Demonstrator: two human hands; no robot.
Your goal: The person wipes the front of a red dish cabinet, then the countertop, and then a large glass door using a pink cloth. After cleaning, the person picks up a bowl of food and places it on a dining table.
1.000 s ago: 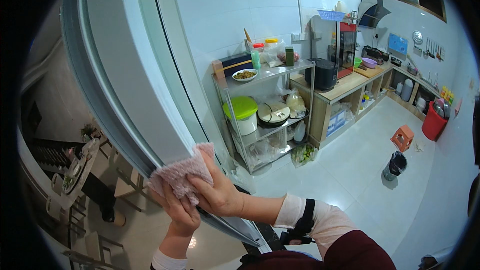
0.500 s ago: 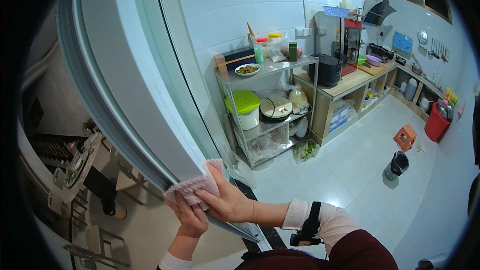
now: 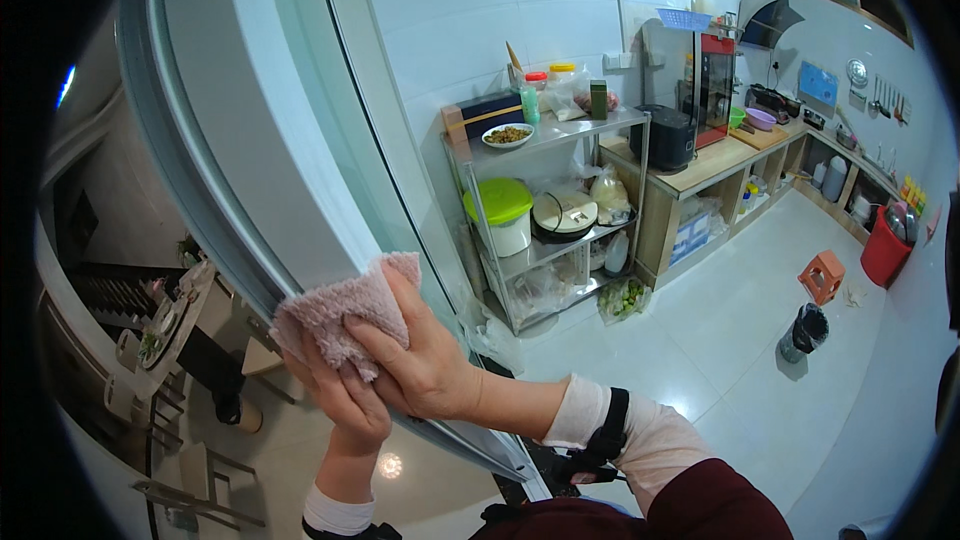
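Note:
A fluffy pink cloth [image 3: 340,315] is wrapped around the edge of a white sliding-door frame [image 3: 265,110]. My right hand [image 3: 430,355] grips the cloth from the right, its thumb lying across the front and its fingers along the frame's glass side. From below, my left hand [image 3: 345,405] holds the same cloth, with its fingers partly under it on the frame's left side. The two hands touch each other. Part of the frame behind the cloth and hands is hidden.
Right of the door stands a metal shelf rack [image 3: 560,255] with jars, a dish and a green-lidded bucket [image 3: 500,205]. Farther right are a counter [image 3: 690,175], an orange stool [image 3: 822,275] and a small bin [image 3: 803,333]. Chairs [image 3: 200,475] and a table [image 3: 185,325] stand at left.
Both hands and the cloth have moved up and left along the door frame. The view has shifted slightly, so the kitchen appears farther right.

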